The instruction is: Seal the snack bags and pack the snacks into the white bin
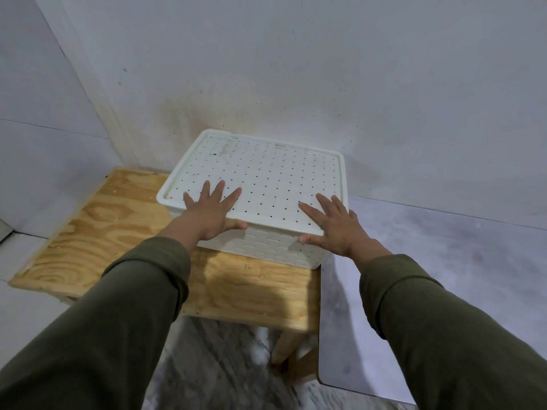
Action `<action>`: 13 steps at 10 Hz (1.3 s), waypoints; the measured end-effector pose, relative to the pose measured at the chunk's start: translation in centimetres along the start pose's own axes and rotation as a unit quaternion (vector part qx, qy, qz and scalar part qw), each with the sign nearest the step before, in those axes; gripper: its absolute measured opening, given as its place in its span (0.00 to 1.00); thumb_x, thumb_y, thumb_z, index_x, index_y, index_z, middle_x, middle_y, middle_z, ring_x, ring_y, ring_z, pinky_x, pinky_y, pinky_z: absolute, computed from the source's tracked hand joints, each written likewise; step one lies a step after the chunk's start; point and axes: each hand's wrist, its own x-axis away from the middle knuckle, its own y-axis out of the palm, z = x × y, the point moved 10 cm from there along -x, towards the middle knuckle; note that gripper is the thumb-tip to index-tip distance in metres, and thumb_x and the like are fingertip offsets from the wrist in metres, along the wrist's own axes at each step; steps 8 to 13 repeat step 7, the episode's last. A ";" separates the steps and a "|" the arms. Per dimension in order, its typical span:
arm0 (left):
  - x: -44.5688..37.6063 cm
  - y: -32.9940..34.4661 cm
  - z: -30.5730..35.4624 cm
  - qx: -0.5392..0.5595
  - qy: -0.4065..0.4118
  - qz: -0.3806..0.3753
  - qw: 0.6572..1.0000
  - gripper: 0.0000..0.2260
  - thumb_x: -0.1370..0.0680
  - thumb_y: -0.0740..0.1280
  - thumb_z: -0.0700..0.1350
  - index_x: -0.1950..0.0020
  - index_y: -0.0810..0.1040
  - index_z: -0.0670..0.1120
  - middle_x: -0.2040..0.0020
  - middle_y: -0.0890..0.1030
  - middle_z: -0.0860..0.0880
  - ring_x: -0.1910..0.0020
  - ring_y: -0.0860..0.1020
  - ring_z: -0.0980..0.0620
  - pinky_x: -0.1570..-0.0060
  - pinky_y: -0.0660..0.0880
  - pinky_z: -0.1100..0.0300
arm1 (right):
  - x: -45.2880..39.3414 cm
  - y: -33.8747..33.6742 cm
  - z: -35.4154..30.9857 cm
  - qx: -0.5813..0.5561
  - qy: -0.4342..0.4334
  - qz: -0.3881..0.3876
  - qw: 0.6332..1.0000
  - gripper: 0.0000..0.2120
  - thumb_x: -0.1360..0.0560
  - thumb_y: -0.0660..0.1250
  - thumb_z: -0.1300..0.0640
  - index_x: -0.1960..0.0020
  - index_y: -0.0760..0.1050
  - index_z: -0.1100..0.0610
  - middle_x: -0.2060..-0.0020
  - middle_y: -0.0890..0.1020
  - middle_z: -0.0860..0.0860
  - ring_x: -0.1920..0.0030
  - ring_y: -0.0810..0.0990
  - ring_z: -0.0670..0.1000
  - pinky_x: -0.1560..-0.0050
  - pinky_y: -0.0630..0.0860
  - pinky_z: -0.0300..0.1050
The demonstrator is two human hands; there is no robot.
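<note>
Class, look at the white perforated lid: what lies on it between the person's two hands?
Nothing: in the head view, only bare white perforated lid shows between the left hand and right hand.

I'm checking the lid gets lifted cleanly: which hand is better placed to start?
Neither clearly: left hand and right hand both lie flat on the lid, thumbs under its front edge.

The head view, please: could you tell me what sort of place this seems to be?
Probably a plain indoor room corner at home: a bare, stained wall, a small plywood-topped table on a marbled floor, and a lidded white bin.
</note>
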 end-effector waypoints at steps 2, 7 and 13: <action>-0.6 0.4 -0.2 0.005 0.006 -0.034 0.999 0.41 0.29 0.52 0.73 0.25 0.34 0.60 0.23 0.32 0.50 0.25 0.33 0.42 0.32 0.43 0.29 | -0.2 0.1 0.1 -0.015 0.018 -0.012 1.000 0.38 0.32 0.53 0.26 0.27 0.43 0.33 0.23 0.40 0.46 0.24 0.36 0.54 0.28 0.44 0.68; 2.8 -10.0 3.8 0.487 0.098 0.258 0.829 0.11 0.20 0.61 0.48 0.39 0.77 0.52 0.43 0.80 0.53 0.45 0.76 0.59 0.46 0.69 0.67 | 3.7 -8.1 -3.9 -0.224 0.065 0.356 0.905 0.15 0.23 0.62 0.53 0.37 0.73 0.52 0.41 0.76 0.51 0.46 0.76 0.47 0.47 0.70 0.33; 2.8 -10.0 3.8 0.487 0.098 0.258 0.829 0.11 0.20 0.61 0.48 0.39 0.77 0.52 0.43 0.80 0.53 0.45 0.76 0.59 0.46 0.69 0.67 | 3.7 -8.1 -3.9 -0.224 0.065 0.356 0.905 0.15 0.23 0.62 0.53 0.37 0.73 0.52 0.41 0.76 0.51 0.46 0.76 0.47 0.47 0.70 0.33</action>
